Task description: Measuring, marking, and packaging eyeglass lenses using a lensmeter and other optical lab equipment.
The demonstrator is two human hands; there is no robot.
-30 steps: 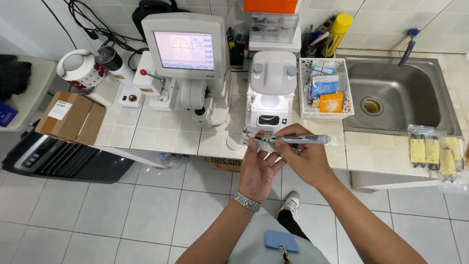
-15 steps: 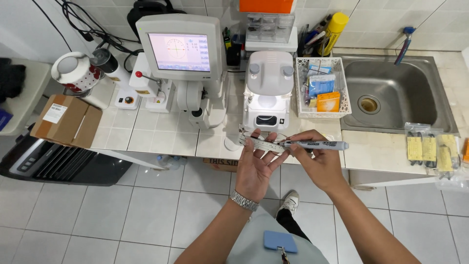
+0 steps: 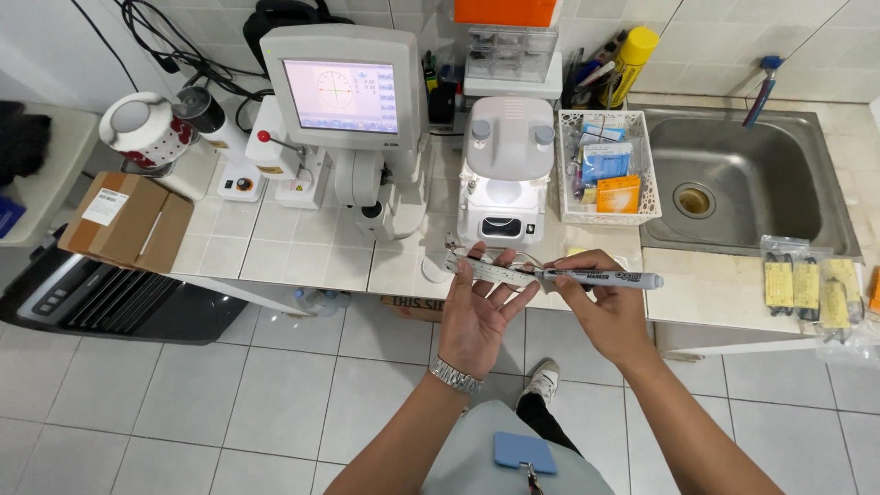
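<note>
My left hand (image 3: 481,316), with a metal watch (image 3: 456,376) on its wrist, holds a thin clear ruler (image 3: 490,269) together with what looks like a pair of spectacles, fingers spread beneath them. My right hand (image 3: 607,307) grips a grey marker pen (image 3: 600,277), its tip touching the ruler's right end. Both hands hover at the front edge of a white tiled counter (image 3: 302,252), in front of a small white machine (image 3: 508,170).
A measuring device with a lit screen (image 3: 341,96) stands left of the white machine. A white basket (image 3: 605,170) of small packets sits beside a steel sink (image 3: 747,188). A cardboard box (image 3: 124,220), kettle (image 3: 142,128) and bagged yellow items (image 3: 811,289) are around.
The view has shifted a little and both hands have drifted slightly right and down. The marker's tip stays at the ruler's end.
</note>
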